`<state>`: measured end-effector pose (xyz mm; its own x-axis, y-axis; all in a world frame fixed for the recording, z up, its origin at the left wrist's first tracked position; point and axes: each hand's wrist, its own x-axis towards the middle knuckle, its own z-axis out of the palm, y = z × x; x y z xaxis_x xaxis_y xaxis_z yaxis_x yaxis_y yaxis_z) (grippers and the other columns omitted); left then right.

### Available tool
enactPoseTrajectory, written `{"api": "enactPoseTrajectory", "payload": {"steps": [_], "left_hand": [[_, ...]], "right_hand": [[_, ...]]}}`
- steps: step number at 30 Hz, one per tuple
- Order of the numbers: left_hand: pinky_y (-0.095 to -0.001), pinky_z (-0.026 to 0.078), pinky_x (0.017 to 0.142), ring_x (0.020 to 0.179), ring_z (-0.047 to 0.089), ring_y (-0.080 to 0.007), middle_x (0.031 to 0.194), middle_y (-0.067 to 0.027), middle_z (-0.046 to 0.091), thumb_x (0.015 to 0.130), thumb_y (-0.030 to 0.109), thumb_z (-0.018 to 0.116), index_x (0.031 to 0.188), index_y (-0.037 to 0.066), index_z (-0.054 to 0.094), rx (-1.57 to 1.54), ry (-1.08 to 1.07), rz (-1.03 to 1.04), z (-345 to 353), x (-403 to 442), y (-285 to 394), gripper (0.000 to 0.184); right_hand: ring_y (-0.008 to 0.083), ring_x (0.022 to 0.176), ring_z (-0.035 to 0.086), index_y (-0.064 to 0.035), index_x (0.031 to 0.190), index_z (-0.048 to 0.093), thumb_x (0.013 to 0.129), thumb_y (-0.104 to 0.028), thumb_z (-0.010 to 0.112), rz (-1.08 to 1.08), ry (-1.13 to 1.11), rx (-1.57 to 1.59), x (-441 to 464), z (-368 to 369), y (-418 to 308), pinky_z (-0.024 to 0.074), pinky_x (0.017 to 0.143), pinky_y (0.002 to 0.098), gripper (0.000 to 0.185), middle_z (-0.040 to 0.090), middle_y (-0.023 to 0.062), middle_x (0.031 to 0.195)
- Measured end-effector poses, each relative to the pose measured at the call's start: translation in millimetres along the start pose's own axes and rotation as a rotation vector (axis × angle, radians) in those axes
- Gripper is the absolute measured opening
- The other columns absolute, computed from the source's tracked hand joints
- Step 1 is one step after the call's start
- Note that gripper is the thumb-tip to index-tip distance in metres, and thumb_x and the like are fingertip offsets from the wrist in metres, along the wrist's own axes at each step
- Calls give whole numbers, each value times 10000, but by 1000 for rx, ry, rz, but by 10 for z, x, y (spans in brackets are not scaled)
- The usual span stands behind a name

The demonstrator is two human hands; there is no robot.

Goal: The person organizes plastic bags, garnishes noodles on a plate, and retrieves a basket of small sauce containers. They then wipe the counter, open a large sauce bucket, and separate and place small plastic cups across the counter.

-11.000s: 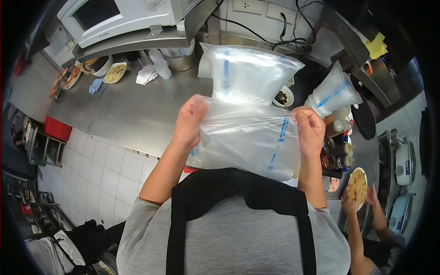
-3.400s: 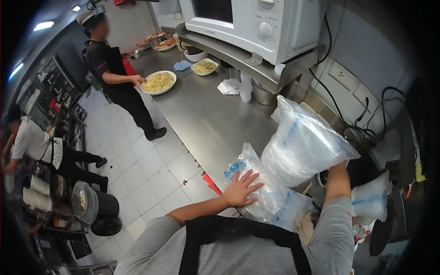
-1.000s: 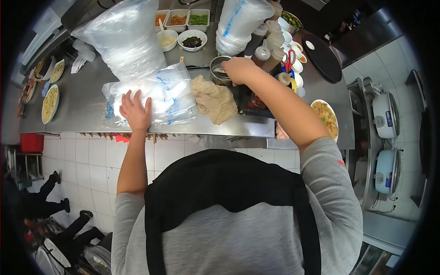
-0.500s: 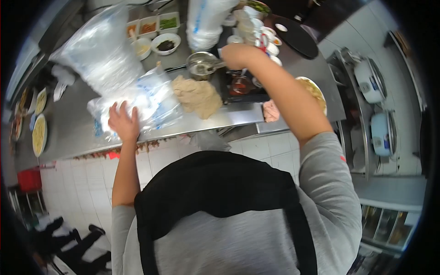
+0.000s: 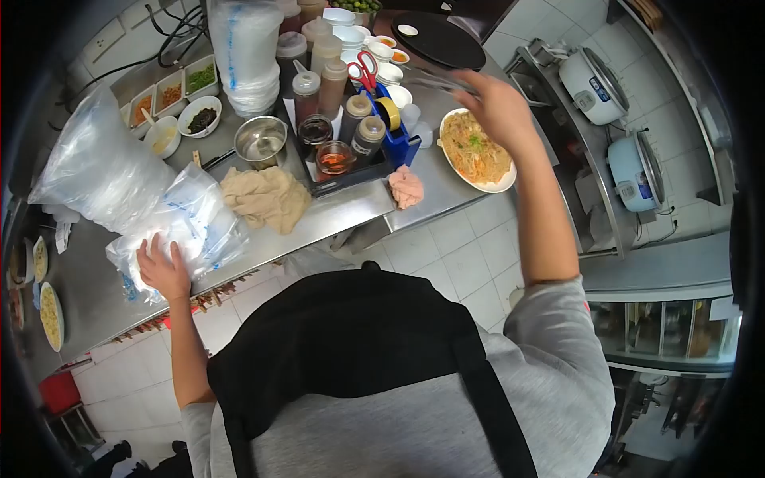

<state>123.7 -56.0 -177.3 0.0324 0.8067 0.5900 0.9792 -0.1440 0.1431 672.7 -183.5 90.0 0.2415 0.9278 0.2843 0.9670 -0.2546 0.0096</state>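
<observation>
My left hand (image 5: 166, 269) lies with fingers spread on a pile of clear plastic bags (image 5: 203, 215) with blue print. My right hand (image 5: 496, 110) is raised beyond the plate of noodles (image 5: 476, 155), closed around thin metal tongs (image 5: 437, 80) that are smeared by motion and point left. The noodles are topped with green bits and sit on a white oval plate. A steel pot (image 5: 260, 142) stands on the counter, with a crumpled beige cloth (image 5: 267, 197) in front of it.
Sauce bottles (image 5: 332, 86) crowd a black tray beside a blue tape dispenser (image 5: 402, 147) and red scissors (image 5: 364, 70). A pink cloth (image 5: 406, 187) lies near the counter edge. Small white bowls (image 5: 389, 73) and a black round board (image 5: 438, 41) are behind. Rice cookers (image 5: 594, 86) stand right.
My right hand has moved from beside the pot rightward to the noodle plate, carrying the tongs. The view has swung right. My left hand stays on the plastic bags.
</observation>
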Motion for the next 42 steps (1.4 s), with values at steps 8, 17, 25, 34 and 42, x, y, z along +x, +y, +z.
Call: {"api": "enactPoseTrajectory", "payload": {"steps": [8, 17, 25, 34, 42], "left_hand": [[-501, 224, 1033, 1325, 304, -299, 1384, -97, 388, 897, 465, 506, 1313, 232, 484, 153, -89, -36, 54, 3, 58, 477], [-489, 230, 1040, 1312, 323, -284, 1387, -103, 380, 901, 467, 493, 1331, 243, 458, 164, -119, -57, 91, 14, 18, 486], [-481, 238, 1039, 1299, 347, -271, 1381, -96, 392, 908, 451, 486, 1331, 242, 461, 157, -122, -50, 87, 29, 25, 472], [-477, 240, 1040, 1294, 357, -266, 1379, -91, 398, 908, 465, 481, 1334, 245, 460, 126, -123, -48, 83, 22, 24, 480], [-475, 253, 1032, 1289, 362, -266, 1371, -90, 407, 904, 469, 486, 1332, 246, 461, 138, -118, -42, 108, 20, 3, 483]], "right_hand": [[291, 914, 627, -212, 1125, 646, 861, -307, 587, 170, -226, 1, -478, 1049, 1401, 496, 768, 410, 286, 664, 91, 990], [291, 941, 626, -173, 1126, 644, 870, -322, 583, 239, -257, 169, -677, 1618, 1647, 488, 800, 394, 302, 662, 94, 1043], [268, 870, 640, -217, 1103, 648, 863, -297, 579, 116, -238, -13, -688, 1655, 1768, 512, 727, 387, 263, 661, 72, 963], [253, 850, 648, -266, 1075, 663, 853, -312, 574, 73, -459, -297, -343, 1214, 1648, 517, 721, 386, 244, 669, 57, 916], [267, 821, 649, -273, 1080, 667, 862, -334, 568, 73, -422, -278, -96, 1113, 1273, 514, 711, 400, 247, 677, 73, 891]]}}
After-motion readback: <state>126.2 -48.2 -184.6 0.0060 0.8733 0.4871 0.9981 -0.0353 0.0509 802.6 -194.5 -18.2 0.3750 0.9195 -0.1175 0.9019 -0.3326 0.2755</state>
